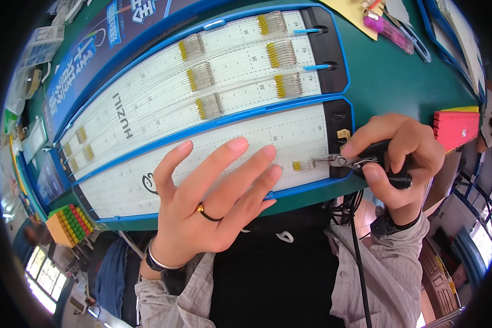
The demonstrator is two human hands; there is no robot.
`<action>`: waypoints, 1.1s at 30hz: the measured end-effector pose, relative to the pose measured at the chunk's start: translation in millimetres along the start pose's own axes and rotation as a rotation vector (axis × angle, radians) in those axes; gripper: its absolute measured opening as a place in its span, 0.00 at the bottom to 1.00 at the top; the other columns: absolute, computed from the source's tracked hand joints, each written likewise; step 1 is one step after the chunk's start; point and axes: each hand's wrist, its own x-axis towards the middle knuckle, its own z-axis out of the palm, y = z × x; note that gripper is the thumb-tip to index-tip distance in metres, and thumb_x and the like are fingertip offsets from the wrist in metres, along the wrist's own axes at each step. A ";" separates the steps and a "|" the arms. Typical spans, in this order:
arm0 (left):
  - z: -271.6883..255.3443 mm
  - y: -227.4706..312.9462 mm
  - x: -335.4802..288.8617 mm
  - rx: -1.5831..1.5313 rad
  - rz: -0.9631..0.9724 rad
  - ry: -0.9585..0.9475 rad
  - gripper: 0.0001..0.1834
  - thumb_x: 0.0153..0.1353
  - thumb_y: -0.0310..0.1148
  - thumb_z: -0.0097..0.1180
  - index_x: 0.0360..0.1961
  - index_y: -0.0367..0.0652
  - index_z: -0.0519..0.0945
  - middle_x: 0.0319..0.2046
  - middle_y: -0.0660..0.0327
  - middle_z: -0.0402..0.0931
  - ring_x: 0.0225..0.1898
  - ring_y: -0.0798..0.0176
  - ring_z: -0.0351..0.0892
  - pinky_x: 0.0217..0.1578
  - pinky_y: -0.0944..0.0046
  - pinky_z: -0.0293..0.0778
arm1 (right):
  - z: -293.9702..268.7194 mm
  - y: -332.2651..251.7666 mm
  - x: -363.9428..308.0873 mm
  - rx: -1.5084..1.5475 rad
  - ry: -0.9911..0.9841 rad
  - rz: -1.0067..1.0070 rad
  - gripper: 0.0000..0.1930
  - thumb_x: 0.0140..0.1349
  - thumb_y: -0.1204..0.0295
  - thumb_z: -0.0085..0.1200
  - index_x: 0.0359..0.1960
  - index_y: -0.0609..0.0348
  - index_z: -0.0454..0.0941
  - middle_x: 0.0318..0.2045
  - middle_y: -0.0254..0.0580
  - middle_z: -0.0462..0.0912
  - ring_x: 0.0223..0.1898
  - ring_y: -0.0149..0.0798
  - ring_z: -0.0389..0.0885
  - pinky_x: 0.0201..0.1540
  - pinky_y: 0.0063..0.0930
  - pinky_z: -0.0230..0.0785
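Observation:
My right hand [407,150] grips a pair of small pliers [333,160] with dark handles. Their narrow metal jaws reach a little group of yellow-bound fishing hooks [303,165] at the right end of the near tray; whether the jaws pinch a hook is too small to tell. My left hand [197,213] is open, fingers spread low over the middle of that white, blue-edged tray [246,134], and hides part of it. It wears a dark ring. Beyond lies the other half of the rig box [229,60], with several rows of yellow-bound hooks and thin lines.
On the green table [380,76] at the far right lie a pink-purple cutter [391,34] and a yellow sheet [352,16]. Red sticky notes [457,130] sit beyond my right hand. A dark printed mat [95,65] lies far left. A black cable [358,257] hangs by my right forearm.

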 end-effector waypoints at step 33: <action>-4.0 14.7 3.3 -0.068 -0.044 0.110 0.20 0.48 0.35 0.69 0.46 0.49 0.86 0.57 0.60 0.75 0.64 0.46 0.65 0.60 0.43 0.60 | -227.9 1.0 -162.8 -1.511 0.732 0.521 0.09 0.67 0.70 0.53 0.43 0.60 0.69 0.46 0.52 0.72 0.44 0.58 0.79 0.44 0.49 0.73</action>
